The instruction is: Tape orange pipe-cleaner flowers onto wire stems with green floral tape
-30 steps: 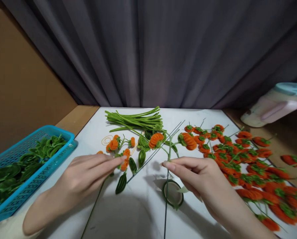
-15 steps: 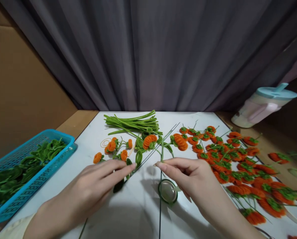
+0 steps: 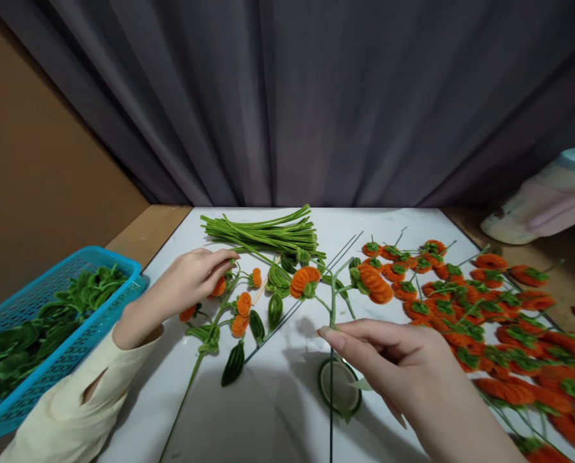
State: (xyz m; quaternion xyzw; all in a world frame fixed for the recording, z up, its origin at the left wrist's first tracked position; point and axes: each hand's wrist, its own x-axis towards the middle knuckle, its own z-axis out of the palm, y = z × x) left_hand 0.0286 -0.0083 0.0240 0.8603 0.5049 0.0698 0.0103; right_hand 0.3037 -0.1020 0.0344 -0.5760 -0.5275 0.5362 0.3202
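My right hand [image 3: 384, 373] pinches the green-wrapped stem [image 3: 333, 299] of a branch made of fuzzy chenille, upright, with a dark wire running below the fingers. Two orange pumpkins [image 3: 374, 283] hang from its sides. Below that hand is a roll of tape [image 3: 339, 389] with a pale strip at its edge. To the left, my left hand [image 3: 188, 280] reaches over a finished-looking branch with small orange pumpkins [image 3: 242, 315]. Its fingertips are pressed together beside a thin stem; what lies between them is hidden. Dark green leaves [image 3: 233, 364] lie between the hands.
A bundle of green chenille stems [image 3: 261, 233] lies at the back. Many orange pumpkins [image 3: 444, 308] spread across the right side. A blue basket [image 3: 136, 270] of green leaves stands at left, a lidded cup [image 3: 541, 206] at far right. Thin dark wires [image 3: 287, 318] cross the middle.
My left hand has moved away from the leaves, left and farther back toward the small pumpkin branch. The right hand keeps its pinch on the stem. The view has shifted slightly.
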